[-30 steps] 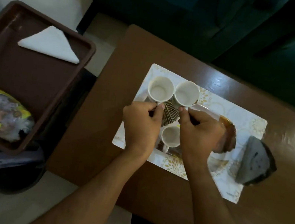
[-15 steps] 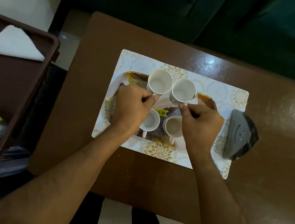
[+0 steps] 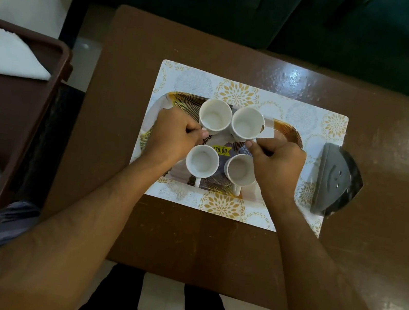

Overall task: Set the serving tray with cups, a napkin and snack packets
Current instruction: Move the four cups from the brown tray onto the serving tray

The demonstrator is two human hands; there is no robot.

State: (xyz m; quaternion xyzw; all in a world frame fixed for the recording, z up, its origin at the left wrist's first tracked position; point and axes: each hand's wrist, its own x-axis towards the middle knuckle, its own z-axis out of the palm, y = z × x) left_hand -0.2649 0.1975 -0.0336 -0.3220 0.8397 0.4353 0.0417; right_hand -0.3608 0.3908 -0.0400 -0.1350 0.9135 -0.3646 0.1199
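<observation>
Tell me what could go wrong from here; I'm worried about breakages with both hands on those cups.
The far two cups, far left cup and far right cup, sit rim to rim, so they may knock while the left hand and right hand pinch their handles. The wrists hang over the near left cup and near right cup; pulling back carelessly could tip one on the serving tray.

Centre of frame crowded: four white cups [image 3: 215, 117] packed two by two on the serving tray [image 3: 287, 130], far pair touching. Left hand [image 3: 174, 136] and right hand [image 3: 275, 164] block both flanks of the cluster. Tray's right end open. Grey holder [image 3: 335, 181] bars the placemat's [image 3: 191, 82] right edge. Brown table [image 3: 184, 238] bare along lower centre and far strip. Brown bin [image 3: 27, 125] at left frame, apart from table
</observation>
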